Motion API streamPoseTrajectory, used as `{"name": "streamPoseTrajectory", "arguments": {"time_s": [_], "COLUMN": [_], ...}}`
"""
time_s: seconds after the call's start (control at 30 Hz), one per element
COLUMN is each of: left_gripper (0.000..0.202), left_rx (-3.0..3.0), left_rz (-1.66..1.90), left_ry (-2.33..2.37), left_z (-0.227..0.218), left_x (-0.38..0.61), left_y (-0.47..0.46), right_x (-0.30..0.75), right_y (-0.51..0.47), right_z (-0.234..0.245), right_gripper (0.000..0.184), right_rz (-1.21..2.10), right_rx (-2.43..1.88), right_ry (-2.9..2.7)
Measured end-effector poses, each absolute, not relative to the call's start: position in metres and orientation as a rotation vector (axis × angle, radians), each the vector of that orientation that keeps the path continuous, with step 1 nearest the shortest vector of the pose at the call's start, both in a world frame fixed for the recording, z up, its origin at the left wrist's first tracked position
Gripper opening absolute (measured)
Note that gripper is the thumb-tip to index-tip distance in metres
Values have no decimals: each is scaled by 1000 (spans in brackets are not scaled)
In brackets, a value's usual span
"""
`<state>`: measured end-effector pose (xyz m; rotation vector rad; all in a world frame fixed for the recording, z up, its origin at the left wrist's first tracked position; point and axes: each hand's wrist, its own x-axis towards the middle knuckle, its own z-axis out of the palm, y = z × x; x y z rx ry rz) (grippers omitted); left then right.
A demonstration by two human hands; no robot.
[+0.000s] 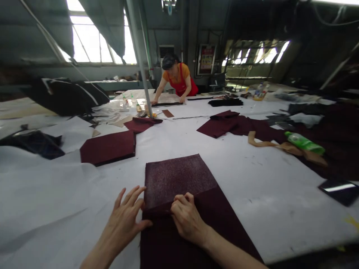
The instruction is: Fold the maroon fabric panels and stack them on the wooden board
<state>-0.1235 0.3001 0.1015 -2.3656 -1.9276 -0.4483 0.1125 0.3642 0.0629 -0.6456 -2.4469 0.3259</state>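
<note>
A long dark maroon fabric piece [196,231] lies on the white-covered table in front of me. Its far end shows a lighter, speckled surface [176,177], bordered by a crosswise edge of the darker cloth. My right hand [187,216] is closed at that edge, its fingers bent around the cloth; the fingertips are partly hidden. At the left side of the piece, my left hand [127,211] has its fingers spread, with fingertips and thumb touching the fabric's edge.
A maroon stack of cut pieces [109,147] sits at left. Further right lie crumpled maroon cloth [232,125], a tan strip [260,143], a green bottle [304,143] and a dark phone-like slab [339,191]. A metal pole [140,56] rises beyond; a co-worker in a red apron [183,80] leans over the far table.
</note>
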Motion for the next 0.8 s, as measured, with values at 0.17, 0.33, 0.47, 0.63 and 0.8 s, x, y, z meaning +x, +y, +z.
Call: {"name": "streamPoseTrajectory", "arguments": {"time_s": [0.17, 0.33, 0.47, 0.63, 0.8], "left_gripper": [31, 4, 5, 8, 15], "left_rx": [-2486, -2447, -2458, -2448, -2395], "left_rz": [-486, -439, -483, -603, -679], "left_ry": [-2034, -2246, -2279, -2275, -2292], "left_z": [104, 94, 92, 91, 86], "left_x": [-68, -51, -59, -60, -62], "left_y": [309, 317, 316, 314, 313], "right_x": [111, 142, 220, 263, 172], "right_y": [361, 381, 423, 453, 420], "right_z": [63, 66, 64, 81, 106], "right_gripper": [7, 27, 20, 20, 17], "right_rz": [283, 185, -37, -156, 431], "right_rx": [-695, -789, -1000, -1152, -784], "right_ry": [-2466, -2451, -2340, -2180, -2410]}}
